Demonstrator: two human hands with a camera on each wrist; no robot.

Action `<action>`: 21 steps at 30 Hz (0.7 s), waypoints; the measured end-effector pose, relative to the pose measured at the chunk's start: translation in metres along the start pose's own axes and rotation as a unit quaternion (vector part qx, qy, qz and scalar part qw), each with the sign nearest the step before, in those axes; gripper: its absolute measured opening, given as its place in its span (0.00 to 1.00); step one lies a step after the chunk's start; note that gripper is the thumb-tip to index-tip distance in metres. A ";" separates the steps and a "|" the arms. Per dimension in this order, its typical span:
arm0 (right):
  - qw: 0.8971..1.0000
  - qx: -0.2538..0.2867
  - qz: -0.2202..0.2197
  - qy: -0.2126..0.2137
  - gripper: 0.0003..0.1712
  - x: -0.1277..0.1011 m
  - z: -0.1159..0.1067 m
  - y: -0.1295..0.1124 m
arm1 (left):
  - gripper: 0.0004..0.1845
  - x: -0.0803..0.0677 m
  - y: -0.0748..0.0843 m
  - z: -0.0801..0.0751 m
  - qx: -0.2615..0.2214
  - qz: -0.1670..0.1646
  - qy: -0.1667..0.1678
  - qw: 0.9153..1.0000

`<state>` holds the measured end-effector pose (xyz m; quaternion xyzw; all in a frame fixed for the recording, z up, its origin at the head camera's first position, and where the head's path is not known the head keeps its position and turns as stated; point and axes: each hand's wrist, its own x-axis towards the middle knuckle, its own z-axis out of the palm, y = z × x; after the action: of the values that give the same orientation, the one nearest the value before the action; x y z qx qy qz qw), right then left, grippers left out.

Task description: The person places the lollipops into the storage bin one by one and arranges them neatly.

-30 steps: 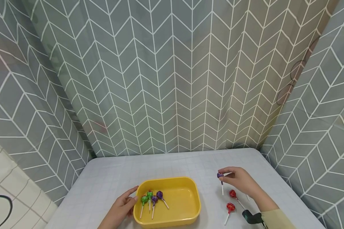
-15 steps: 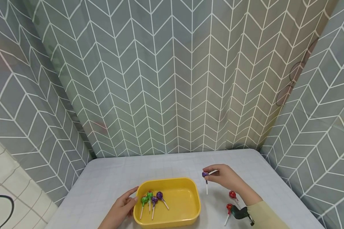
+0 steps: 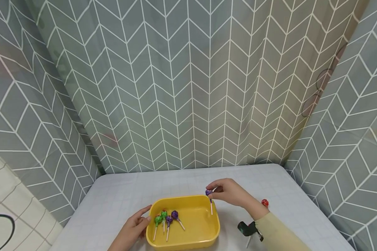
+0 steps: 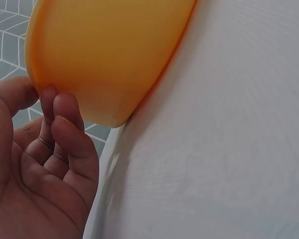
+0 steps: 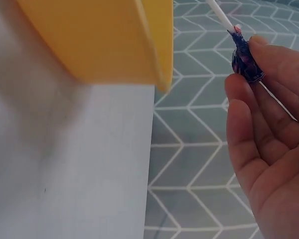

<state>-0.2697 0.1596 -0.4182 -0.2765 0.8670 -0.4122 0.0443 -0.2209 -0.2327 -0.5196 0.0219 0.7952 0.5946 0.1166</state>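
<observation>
Fingers point(image 3: 216, 190) of right hand point(image 3: 230, 192) pinch purple lollipop point(image 3: 208, 192) over yellow tray point(image 3: 204, 235); left hand point(image 3: 133, 226) rests relaxed against it

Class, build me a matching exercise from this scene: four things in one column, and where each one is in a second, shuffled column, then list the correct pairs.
Things
1. Purple lollipop
2. Green lollipops
3. Red lollipop
4. Left hand

Places
A. Lying on the table, right of the tub
B. Pinched in the right hand, over the tub's right rim
C. Fingers against the outside of the yellow tub, on its left
D. Lying inside the tub, left part

Pairs: 1-B, 2-D, 3-A, 4-C
</observation>
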 end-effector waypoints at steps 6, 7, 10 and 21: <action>0.999 -0.033 -0.014 -0.008 0.13 0.011 0.010 -0.009 | 0.42 0.001 -0.001 -0.001 -0.011 -0.004 -0.009 1.000; 0.999 -0.036 -0.015 -0.010 0.12 0.013 0.012 -0.010 | 0.42 0.001 -0.001 -0.001 -0.011 -0.004 -0.009 1.000; 0.999 -0.044 -0.019 -0.019 0.11 0.019 0.018 -0.013 | 0.42 0.000 -0.001 -0.001 -0.008 -0.006 -0.007 1.000; 0.996 -0.042 -0.018 -0.081 0.12 0.040 0.039 -0.024 | 0.42 0.000 0.000 0.000 0.002 -0.003 0.001 1.000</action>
<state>-0.2810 0.1001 -0.4203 -0.3262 0.8720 -0.3523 0.0958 -0.2213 -0.2325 -0.5196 0.0194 0.7969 0.5923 0.1173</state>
